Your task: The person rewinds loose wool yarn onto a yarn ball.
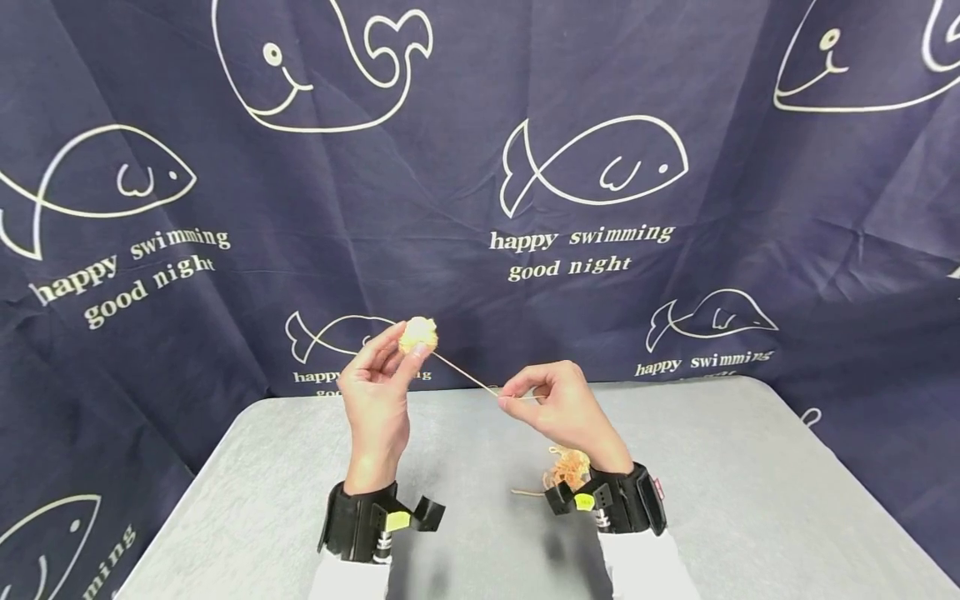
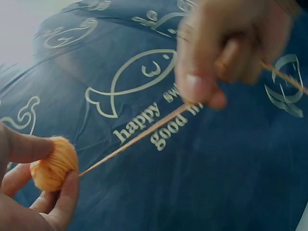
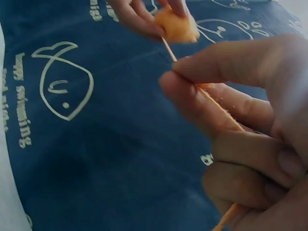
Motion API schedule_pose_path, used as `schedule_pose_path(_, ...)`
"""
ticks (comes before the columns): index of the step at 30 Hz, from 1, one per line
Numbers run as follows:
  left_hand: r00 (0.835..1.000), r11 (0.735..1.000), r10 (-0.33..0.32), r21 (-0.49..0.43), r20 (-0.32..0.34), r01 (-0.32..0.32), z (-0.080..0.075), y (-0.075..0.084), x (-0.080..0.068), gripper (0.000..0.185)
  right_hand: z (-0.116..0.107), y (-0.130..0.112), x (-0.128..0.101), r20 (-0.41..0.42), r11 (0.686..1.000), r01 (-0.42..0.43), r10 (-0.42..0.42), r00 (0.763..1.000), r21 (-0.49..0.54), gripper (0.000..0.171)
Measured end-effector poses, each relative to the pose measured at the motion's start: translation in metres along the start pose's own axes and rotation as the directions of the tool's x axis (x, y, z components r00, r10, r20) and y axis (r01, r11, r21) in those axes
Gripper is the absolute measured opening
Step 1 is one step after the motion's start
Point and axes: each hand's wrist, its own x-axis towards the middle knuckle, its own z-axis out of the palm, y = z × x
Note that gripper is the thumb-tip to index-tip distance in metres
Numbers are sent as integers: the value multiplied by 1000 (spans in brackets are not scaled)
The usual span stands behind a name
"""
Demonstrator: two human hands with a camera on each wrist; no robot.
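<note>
Holding a small, pale orange ball of wound yarn (image 1: 417, 335) between thumb and fingertips, the left hand (image 1: 375, 392) is raised above the grey table top (image 1: 750, 467) in the head view. A taut orange yarn strand (image 1: 465, 375) runs from the ball down to the right hand (image 1: 562, 410), which pinches it between thumb and forefinger, the other fingers curled. A loose tangle of orange yarn (image 1: 568, 468) lies on the table just beside the right wrist, next to the black wrist strap (image 1: 626, 498). Behind hangs a dark blue cloth printed with white fish and lettering (image 1: 592, 167).

Left wrist view: the ball (image 2: 53, 168) sits near the lower left edge, gripped by thumb and fingers (image 2: 24, 147) around it. The strand (image 2: 139, 137) rises diagonally to the blurred right hand (image 2: 226, 48), pinched there.

Right wrist view: thumb and forefinger (image 3: 216, 62) close tightly on the strand (image 3: 216, 103), which passes on through the curled lower fingers. The ball (image 3: 175, 26) is at the top, well apart, held in the left hand's fingertips (image 3: 134, 17).
</note>
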Motion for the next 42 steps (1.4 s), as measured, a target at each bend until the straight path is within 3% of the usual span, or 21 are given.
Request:
schedule_pose_path(4,995,985,-75,-159,-65,64,-1,2,1,37,-8,-1,-2,16,1000,-5,6,1000,-27,10)
schedule_pose_path(8,985,974,-84,-221,-150,49,-4,4,5,33,-15,0,-4,27,999,-4,6,1000,-42,11)
schedule_pose_path(10,980,971,-77,-235,-182,33,-7,4,6,32,-20,1,-5,16,998,-11,12,1000,-54,11)
schedule_pose_path(12,982,983,-51,-181,-184,17,-10,3,8,33,-23,1,-7,12,997,-26,27,1000,-69,12)
schedule_pose_path(15,991,999,21,37,-132,-16,-12,-1,8,36,-27,-3,-9,50,997,-37,40,998,-73,16)
schedule_pose_path(18,995,961,91,266,-46,-76,-12,-5,6,39,-27,-9,-12,103,999,0,6,995,-54,19)
schedule_pose_path(21,995,918,90,385,33,-96,-11,-7,4,39,-29,-14,-14,95,994,101,-97,991,-36,22)
schedule_pose_path(26,992,867,16,493,122,-75,-12,-8,3,38,-34,-22,-17,12,960,277,-277,961,-46,21)
schedule_pose_path(31,987,847,-85,532,137,0,-12,-11,1,39,-38,-25,-18,-14,944,330,-331,944,-27,22)
schedule_pose_path(34,985,853,-111,522,129,27,-11,-14,-1,37,-39,-26,-19,-3,946,323,-323,946,-11,24)
schedule_pose_path(37,981,863,-106,505,163,9,-11,-17,-2,34,-40,-27,-19,13,950,312,-312,950,4,25)
schedule_pose_path(42,949,864,-147,504,280,-15,-11,-19,-3,33,-44,-28,-19,-15,950,311,-311,950,30,26)
